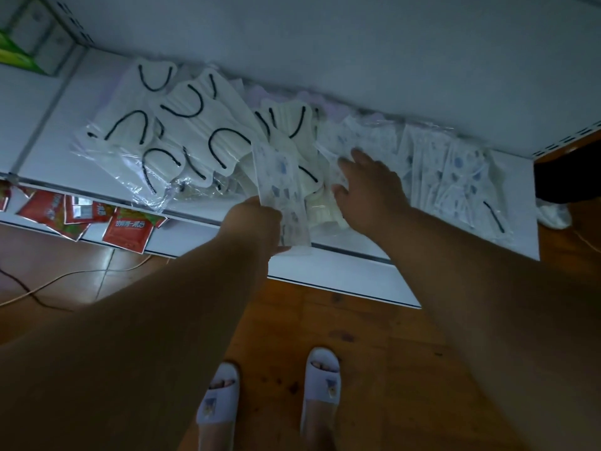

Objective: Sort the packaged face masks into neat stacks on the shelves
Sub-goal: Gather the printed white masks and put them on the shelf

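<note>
Two hands are working over a shelf of packaged masks.
The left hand (257, 219) is pinching a blue-printed mask packet (279, 183) above the white shelf (357, 271); the right hand (367, 187) is lying spread-fingered on the packet pile (422, 164) farther back.

white masks (182, 125), black loops; red packets (128, 231)

**Bare forearms, white slippers**

Both forearms are bare as far as the view reaches, with no sleeve edge showing on either. The left hand (257, 219) and the right hand (367, 190) appear to carry no ring or band, though the dim, blurred light makes that uncertain. The feet wear white open-toe slippers (320, 385), each with a small square emblem on its wide strap; the toes show at the front.
</note>
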A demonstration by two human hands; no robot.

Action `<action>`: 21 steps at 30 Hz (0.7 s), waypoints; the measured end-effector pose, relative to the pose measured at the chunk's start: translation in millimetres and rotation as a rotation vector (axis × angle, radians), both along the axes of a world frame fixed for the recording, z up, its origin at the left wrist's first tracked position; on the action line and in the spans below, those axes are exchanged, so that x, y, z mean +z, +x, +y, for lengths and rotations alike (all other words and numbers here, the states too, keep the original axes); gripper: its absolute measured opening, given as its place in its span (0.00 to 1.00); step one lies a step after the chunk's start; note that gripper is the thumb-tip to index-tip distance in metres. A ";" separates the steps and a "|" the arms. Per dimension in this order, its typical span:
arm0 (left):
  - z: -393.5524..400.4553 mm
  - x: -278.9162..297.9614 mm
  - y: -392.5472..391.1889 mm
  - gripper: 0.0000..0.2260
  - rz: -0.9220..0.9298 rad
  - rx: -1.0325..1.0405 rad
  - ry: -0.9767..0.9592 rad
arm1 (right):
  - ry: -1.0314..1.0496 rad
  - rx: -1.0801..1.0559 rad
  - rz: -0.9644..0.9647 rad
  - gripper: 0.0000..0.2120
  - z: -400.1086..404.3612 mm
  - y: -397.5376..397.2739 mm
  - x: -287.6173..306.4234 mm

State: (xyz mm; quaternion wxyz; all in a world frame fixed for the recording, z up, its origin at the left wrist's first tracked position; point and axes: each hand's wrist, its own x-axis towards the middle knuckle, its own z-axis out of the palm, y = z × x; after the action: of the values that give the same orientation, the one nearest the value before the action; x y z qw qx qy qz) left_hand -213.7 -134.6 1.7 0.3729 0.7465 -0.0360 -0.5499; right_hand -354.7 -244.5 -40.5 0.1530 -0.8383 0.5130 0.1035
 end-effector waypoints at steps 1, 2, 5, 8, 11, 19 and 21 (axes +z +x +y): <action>1.6 -0.7 -1.3 0.14 -0.025 0.009 -0.017 | -0.072 -0.033 -0.065 0.23 4.8 1.3 5.9; 3.3 -0.5 -2.7 0.12 -0.044 -0.009 -0.035 | -0.127 -0.078 -0.164 0.21 10.2 1.5 11.0; 3.5 1.1 -8.1 0.06 -0.059 -0.020 -0.071 | 0.106 -0.343 -0.615 0.17 35.4 2.7 34.6; 1.6 4.9 -14.7 0.18 0.092 -0.028 -0.117 | 0.715 -0.488 -0.998 0.16 65.1 9.9 49.0; -0.3 0.2 -18.7 0.14 -0.021 -0.076 -0.091 | 0.773 -0.619 -1.088 0.13 67.6 11.5 38.3; 2.5 -9.4 -17.6 0.13 -0.056 0.059 -0.032 | 0.136 -0.061 0.051 0.20 13.2 -19.0 -8.3; 2.9 -9.4 -17.5 0.13 -0.079 0.049 -0.031 | 0.055 -0.091 0.009 0.20 10.4 -20.6 -8.9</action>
State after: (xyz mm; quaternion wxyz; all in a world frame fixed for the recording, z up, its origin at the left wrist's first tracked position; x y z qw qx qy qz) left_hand -231.1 -131.8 -7.7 0.3960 0.7625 -0.0409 -0.5100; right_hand -375.3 -234.1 -49.5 0.1782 -0.8093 0.5480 0.1141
